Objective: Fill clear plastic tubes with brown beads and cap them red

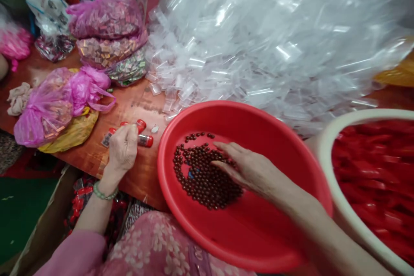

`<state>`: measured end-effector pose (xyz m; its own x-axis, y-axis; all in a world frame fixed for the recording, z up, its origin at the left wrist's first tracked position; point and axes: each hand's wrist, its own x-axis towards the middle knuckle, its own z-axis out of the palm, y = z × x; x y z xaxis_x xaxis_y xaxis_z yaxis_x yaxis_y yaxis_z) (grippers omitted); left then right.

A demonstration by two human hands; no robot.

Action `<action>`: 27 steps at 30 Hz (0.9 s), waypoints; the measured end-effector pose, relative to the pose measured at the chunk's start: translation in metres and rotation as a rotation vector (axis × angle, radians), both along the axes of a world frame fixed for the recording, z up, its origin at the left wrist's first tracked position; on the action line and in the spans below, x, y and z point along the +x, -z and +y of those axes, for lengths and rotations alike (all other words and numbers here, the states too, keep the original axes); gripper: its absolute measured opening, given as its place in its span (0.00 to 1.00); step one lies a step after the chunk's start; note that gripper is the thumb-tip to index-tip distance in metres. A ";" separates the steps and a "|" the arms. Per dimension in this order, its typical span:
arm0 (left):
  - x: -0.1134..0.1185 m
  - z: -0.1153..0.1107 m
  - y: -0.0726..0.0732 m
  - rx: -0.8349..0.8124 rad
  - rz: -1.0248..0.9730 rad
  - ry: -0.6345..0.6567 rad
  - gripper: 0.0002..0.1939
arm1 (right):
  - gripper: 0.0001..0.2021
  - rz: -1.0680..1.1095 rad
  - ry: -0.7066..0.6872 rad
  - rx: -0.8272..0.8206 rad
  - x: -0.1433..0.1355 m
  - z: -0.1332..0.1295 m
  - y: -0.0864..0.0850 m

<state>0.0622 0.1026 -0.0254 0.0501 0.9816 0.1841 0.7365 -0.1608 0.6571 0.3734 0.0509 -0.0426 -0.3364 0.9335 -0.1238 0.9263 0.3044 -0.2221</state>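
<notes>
Brown tabletop (140,100), red basin (258,133), plastic heap (258,56), green floor (19,220)

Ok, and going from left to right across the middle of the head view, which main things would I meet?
Purple bag, left hand, red basin, white tub of red pieces.

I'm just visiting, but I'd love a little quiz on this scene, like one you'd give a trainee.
1. True or false: the right hand reaches into the red basin holding dark brown beads.
2. What fills the cream-rimmed tub? A) clear tubes B) red pieces C) pink bags
3. Which wrist wears the green bracelet?

Key: 1. True. 2. B. 3. The left.
</notes>
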 end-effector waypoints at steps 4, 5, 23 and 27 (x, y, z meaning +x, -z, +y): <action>-0.023 0.027 0.023 -0.002 0.455 -0.046 0.21 | 0.19 -0.276 0.193 -0.325 0.013 0.010 0.013; -0.021 0.033 0.025 0.008 0.493 -0.040 0.20 | 0.20 -0.303 0.217 -0.370 0.013 0.013 0.013; 0.118 0.153 0.054 -0.231 0.456 0.138 0.19 | 0.38 -0.228 -0.138 -0.386 -0.060 -0.008 0.015; 0.102 0.156 0.072 -0.190 0.370 0.224 0.16 | 0.26 -0.149 -0.233 -0.436 -0.057 -0.024 0.023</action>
<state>0.1641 0.2587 -0.0969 0.2925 0.9539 -0.0674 0.8877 -0.2447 0.3900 0.3164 0.0270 -0.0652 -0.4781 0.6872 -0.5470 0.8764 0.4147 -0.2450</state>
